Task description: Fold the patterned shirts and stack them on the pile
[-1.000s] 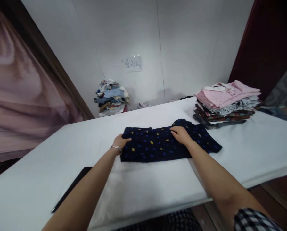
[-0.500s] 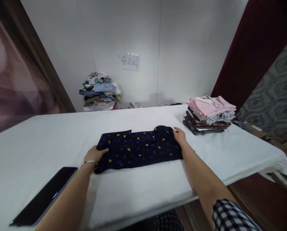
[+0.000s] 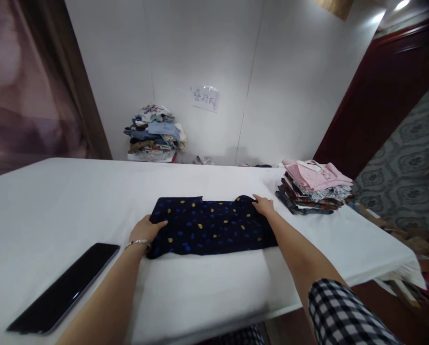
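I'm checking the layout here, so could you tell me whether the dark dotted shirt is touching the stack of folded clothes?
Apart. The head view shows a strip of white table between the dark dotted shirt and the stack of folded clothes.
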Tool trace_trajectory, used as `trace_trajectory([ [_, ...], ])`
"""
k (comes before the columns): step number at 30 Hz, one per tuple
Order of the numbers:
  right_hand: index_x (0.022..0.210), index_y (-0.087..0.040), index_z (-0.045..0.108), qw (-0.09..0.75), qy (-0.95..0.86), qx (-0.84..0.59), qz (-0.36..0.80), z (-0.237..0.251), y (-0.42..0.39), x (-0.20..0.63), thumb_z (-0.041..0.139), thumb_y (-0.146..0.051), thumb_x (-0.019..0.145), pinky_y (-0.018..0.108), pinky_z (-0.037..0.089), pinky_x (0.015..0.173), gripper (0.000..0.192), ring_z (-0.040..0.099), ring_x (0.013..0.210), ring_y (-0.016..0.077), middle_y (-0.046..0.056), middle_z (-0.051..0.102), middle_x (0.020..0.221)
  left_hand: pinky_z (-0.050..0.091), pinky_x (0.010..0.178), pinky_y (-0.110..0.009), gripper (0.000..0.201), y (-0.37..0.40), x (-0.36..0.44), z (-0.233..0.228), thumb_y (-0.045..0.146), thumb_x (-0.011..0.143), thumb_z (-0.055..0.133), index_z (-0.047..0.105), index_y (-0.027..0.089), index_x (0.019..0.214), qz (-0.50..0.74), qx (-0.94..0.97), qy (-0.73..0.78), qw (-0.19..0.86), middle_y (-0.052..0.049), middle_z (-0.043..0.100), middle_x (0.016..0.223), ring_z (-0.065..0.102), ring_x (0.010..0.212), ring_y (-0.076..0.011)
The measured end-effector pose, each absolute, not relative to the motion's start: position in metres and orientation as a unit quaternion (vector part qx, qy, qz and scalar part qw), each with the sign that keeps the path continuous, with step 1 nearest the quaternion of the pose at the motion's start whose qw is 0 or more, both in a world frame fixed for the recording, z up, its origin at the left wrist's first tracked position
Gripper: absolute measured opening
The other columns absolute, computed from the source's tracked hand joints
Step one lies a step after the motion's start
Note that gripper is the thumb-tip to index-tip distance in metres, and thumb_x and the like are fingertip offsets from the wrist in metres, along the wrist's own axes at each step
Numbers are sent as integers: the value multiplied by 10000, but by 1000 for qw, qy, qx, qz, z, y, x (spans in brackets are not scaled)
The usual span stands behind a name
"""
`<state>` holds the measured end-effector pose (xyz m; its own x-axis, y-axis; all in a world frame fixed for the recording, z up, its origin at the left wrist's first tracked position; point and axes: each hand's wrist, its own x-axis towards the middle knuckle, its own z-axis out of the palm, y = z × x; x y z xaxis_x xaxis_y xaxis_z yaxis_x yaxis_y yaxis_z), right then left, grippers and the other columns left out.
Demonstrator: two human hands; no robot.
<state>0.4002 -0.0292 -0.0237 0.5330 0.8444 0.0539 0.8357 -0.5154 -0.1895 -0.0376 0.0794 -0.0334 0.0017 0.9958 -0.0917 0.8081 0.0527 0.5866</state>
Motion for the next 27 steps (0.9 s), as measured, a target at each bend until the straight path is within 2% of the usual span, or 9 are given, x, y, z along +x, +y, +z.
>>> trace_trajectory([
  [4, 1215, -278, 656, 83, -459, -884, 23, -26, -35, 405, 414, -333, 942, 381, 348, 962, 368, 571, 1171, 236, 57, 677, 1233, 533, 705, -384, 450, 79, -38, -33, 492, 713, 676, 633, 170, 1025, 200, 659, 677, 260, -141, 738, 980, 699, 879, -325],
  [9, 1103, -238, 713, 69, -442, -894, -13, -27, -43, 397, 414, -238, 909, 412, 343, 951, 357, 571, 1145, 265, 94, 696, 1167, 541, 715, -378, 449, 80, -40, -36, 458, 675, 724, 649, 167, 1008, 241, 636, 668, 303, -127, 745, 960, 703, 862, -306],
  [11, 1128, -217, 703, 64, -446, -892, -32, -23, -43, 390, 434, -188, 883, 454, 315, 987, 365, 551, 1170, 285, 121, 684, 1181, 546, 714, -373, 448, 81, -42, -40, 437, 659, 740, 651, 170, 1008, 271, 616, 660, 335, -119, 747, 945, 705, 853, -297],
  [13, 1223, -205, 652, 63, -458, -885, -54, -16, -40, 380, 428, -167, 882, 502, 247, 1051, 410, 471, 1272, 301, 141, 628, 1283, 550, 709, -369, 435, 82, -43, -43, 413, 643, 753, 655, 175, 994, 298, 596, 652, 360, -109, 749, 923, 706, 842, -292],
  [16, 1390, -215, 509, 91, -519, -844, -96, -8, -34, 355, 378, -265, 950, 487, 136, 1137, 462, 240, 1443, 262, 106, 413, 1517, 552, 693, -365, 414, 83, -42, -44, 379, 620, 768, 659, 177, 965, 311, 578, 658, 370, -106, 748, 906, 707, 828, -292],
  [18, 1457, -224, 421, 115, -594, -791, -89, -11, -33, 336, 345, -374, 982, 441, 107, 1166, 504, 131, 1485, 223, 67, 279, 1592, 551, 681, -362, 400, 83, -41, -43, 362, 623, 766, 657, 173, 958, 307, 574, 662, 372, -110, 745, 904, 707, 816, -292],
  [20, 1479, -226, 387, 107, -648, -754, -25, -22, -33, 320, 352, -444, 982, 441, 109, 1175, 544, 125, 1490, 219, 64, 256, 1600, 548, 680, -362, 375, 81, -40, -41, 353, 634, 760, 660, 173, 947, 306, 576, 662, 369, -109, 744, 899, 706, 812, -290],
  [23, 1467, -225, 410, 72, -642, -759, 77, -41, -36, 308, 383, -464, 973, 498, 141, 1168, 550, 199, 1477, 245, 87, 296, 1581, 544, 710, -361, 348, 79, -40, -42, 334, 638, 761, 665, 174, 931, 314, 585, 655, 361, -108, 745, 905, 704, 842, -292],
  [27, 1445, -204, 447, 98, -622, -773, 82, -42, -36, 298, 396, -423, 969, 565, 113, 1163, 526, 205, 1473, 281, 122, 322, 1564, 550, 733, -371, 401, 77, -40, -46, 336, 628, 774, 663, 170, 975, 333, 576, 644, 378, -122, 745, 922, 706, 863, -297],
])
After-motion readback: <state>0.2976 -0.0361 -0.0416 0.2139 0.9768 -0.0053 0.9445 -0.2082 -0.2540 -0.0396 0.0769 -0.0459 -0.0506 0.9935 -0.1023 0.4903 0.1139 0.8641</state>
